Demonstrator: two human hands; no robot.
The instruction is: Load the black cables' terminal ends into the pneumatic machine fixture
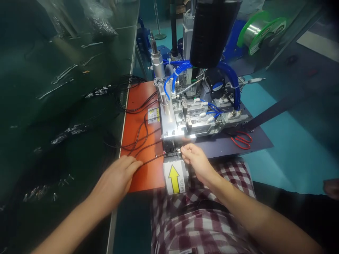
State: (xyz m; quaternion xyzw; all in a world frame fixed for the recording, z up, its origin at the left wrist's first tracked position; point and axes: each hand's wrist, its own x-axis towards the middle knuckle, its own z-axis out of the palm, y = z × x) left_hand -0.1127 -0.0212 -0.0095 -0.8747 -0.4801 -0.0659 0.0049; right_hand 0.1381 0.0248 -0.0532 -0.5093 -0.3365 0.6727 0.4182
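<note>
A thin black cable (pixel 155 158) runs between my two hands, across the front of a metal machine (pixel 171 123). My right hand (pixel 194 157) pinches its end, where a small metallic tip shows at the fingertips. Over the orange plate (pixel 148 180), my left hand (pixel 120 176) is closed round the same cable further left. Just below the cable sits a white label with a yellow arrow (pixel 174 178) on a rounded part of the machine. Other black cables (pixel 140 135) loop over the orange plate to the left.
On the dark green table (pixel 79 162) lie bundles of cable ends (pixel 70 133) and loose metal parts. Red-handled scissors (pixel 242 140) rest right of the machine. A green solder spool (pixel 261 33) and a black cylinder (pixel 214 33) stand above. Another person's hand (pixel 331 188) shows at the right edge.
</note>
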